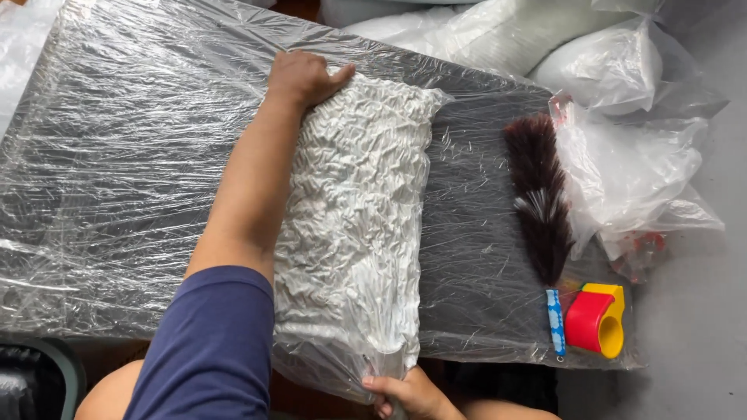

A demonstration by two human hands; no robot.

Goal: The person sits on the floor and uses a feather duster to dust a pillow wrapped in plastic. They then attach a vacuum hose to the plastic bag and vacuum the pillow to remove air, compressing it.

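Right hand (408, 393) is closest to the camera, down at the bottom edge, fingers pinched around the gathered neck of the clear plastic bag (342, 365). That bag holds a white crinkly pillow (358, 210), squashed flat and wrinkled inside the plastic.

Key thing is how it lies: the pillow's long axis runs straight away from the person, near end at the right hand, far end up at the left hand (305, 76). The left arm, in a navy sleeve (210, 342), stretches along the pillow's left side, and that hand sits curled over the far top corner, pressing or gripping it. So each hand has one end, the right one much nearer to the body.

Everything rests on a dark table (482, 233) wrapped in clear film. Off to the right, well apart from the pillow, lies a brown feather duster (538, 198), with a red and yellow tape dispenser (595, 319) just beside its handle end. More white bagged pillows (599, 66) are piled past the far right corner.
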